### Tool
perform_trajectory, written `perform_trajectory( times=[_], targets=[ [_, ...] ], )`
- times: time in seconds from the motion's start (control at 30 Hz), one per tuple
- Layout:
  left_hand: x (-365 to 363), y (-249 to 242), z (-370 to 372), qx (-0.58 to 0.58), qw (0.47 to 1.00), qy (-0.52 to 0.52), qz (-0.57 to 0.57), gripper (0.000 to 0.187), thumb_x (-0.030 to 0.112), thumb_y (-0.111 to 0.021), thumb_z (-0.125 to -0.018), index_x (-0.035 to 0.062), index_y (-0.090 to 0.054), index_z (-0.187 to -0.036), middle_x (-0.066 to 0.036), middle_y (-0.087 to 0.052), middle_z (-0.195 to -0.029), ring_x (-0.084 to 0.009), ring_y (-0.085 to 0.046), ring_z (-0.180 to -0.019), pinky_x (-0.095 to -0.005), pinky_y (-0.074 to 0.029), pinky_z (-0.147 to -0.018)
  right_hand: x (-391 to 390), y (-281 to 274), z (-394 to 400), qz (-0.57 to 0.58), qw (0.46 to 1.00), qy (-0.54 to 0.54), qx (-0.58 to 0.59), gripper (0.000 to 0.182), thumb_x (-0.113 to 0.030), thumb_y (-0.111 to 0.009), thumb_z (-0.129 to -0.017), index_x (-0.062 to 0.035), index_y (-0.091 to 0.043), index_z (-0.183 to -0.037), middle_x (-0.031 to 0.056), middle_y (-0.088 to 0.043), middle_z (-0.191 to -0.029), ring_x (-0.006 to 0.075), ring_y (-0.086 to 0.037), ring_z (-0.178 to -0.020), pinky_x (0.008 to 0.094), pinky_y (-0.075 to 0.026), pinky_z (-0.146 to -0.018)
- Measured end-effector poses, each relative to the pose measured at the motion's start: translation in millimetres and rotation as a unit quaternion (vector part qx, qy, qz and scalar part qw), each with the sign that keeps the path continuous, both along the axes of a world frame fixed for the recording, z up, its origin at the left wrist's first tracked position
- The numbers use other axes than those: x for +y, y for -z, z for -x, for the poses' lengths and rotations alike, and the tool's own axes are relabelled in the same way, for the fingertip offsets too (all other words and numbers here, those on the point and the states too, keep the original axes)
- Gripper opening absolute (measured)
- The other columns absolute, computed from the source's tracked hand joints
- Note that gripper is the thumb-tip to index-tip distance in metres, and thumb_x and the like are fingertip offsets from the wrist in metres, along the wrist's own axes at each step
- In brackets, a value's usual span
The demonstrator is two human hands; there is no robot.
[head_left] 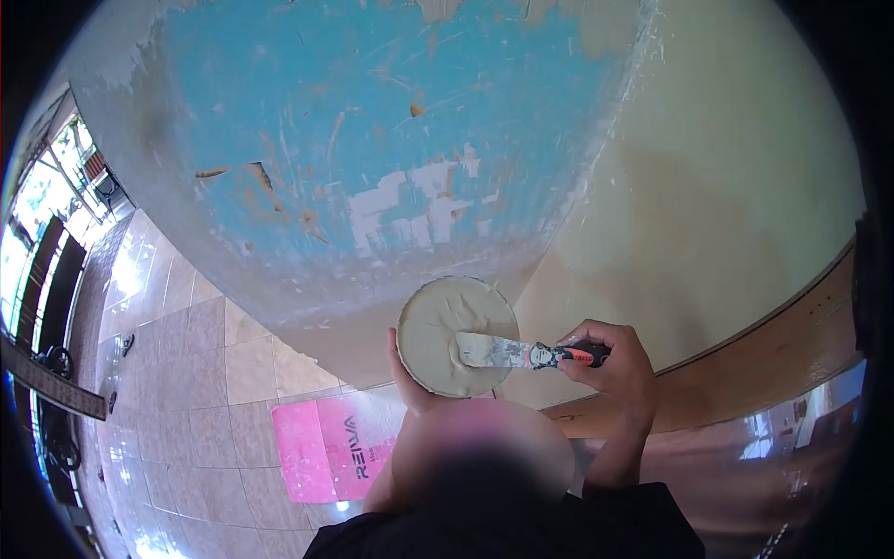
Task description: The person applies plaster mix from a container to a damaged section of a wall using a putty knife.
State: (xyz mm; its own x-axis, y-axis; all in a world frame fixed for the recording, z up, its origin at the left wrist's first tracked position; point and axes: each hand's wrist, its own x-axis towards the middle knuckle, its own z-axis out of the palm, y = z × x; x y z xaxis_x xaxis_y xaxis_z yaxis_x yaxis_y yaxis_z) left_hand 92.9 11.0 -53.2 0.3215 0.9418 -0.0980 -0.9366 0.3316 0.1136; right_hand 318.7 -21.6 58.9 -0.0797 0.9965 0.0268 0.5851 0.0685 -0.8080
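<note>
My left hand (410,380) supports a round tub of cream-coloured putty (430,321) from its left side, fingers spread along the rim and the palm partly hidden below. In my right hand (615,363) is a putty knife (494,351), gripped by its black and red handle. The blade lies on the putty's surface, smeared with the same paste. Just beyond the tub stands a wall with a peeling blue patch (372,93), which carries a whitish filled area (400,210) and several torn spots.
A pale green wall (708,186) meets the blue one at a corner on the right, with a brown baseboard (745,373) curving below. A pink REIWA sheet (321,450) lies on the tiled floor (186,373). Dark benches (56,289) stand at the far left.
</note>
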Motion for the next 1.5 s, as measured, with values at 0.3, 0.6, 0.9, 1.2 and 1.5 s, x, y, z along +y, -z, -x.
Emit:
perform_trajectory(
  times=[0.3,0.6,0.9,1.2,1.5],
  targets=[
    [-4,-4,2,0.014,1.0,-0.004,0.009,0.081,0.072,-0.039,-0.087,0.0163,-0.039,-0.145,-0.008,-0.044,-0.142,-0.0301,-0.043,-0.128,-0.0532,-0.033,-0.107,6,28,-7,0.036,0.995,-0.003,0.097,0.018,-0.011,-0.074,-0.076,0.0004,-0.07,-0.089,0.0026,-0.063,-0.07,0.0058,-0.053,-0.063,0.023,-0.043,-0.059],
    [-3,-3,3,0.009,1.0,-0.007,-0.007,0.078,0.071,-0.039,-0.087,0.0173,-0.041,-0.144,-0.006,-0.045,-0.141,-0.0285,-0.043,-0.128,-0.0515,-0.033,-0.106,8,42,-16,0.055,0.985,-0.004,0.166,0.012,-0.007,-0.073,-0.079,0.0007,-0.067,-0.086,0.0009,-0.063,-0.071,0.0037,-0.052,-0.063,0.021,-0.042,-0.058],
    [11,0,1,0.02,1.0,-0.014,-0.006,0.077,0.071,-0.04,-0.087,0.0187,-0.042,-0.144,-0.003,-0.045,-0.142,-0.0265,-0.042,-0.129,-0.0507,-0.033,-0.107,23,50,-18,0.128,0.942,-0.035,0.308,0.013,-0.012,-0.066,-0.086,-0.0032,-0.06,-0.093,0.0005,-0.059,-0.065,0.0023,-0.042,-0.051,0.0214,-0.029,-0.045],
    [24,-1,0,0.02,1.0,-0.023,-0.006,0.078,0.071,-0.038,-0.087,0.0188,-0.041,-0.145,-0.004,-0.044,-0.144,-0.0275,-0.041,-0.132,-0.0519,-0.03,-0.11,40,60,-17,0.149,0.935,-0.069,0.315,0.018,-0.009,-0.067,-0.081,-0.0029,-0.055,-0.094,0.0007,-0.056,-0.062,0.0027,-0.04,-0.046,0.0205,-0.027,-0.04],
    [40,12,1,0.019,1.0,-0.009,0.022,0.079,0.072,-0.04,-0.086,0.0192,-0.042,-0.144,-0.006,-0.044,-0.144,-0.0288,-0.042,-0.13,-0.0537,-0.03,-0.109,55,70,-17,0.147,0.953,-0.108,0.242,0.014,-0.01,-0.067,-0.083,-0.001,-0.058,-0.088,0.0074,-0.066,-0.076,0.0067,-0.052,-0.05,0.0216,-0.038,-0.044]
  ],
)
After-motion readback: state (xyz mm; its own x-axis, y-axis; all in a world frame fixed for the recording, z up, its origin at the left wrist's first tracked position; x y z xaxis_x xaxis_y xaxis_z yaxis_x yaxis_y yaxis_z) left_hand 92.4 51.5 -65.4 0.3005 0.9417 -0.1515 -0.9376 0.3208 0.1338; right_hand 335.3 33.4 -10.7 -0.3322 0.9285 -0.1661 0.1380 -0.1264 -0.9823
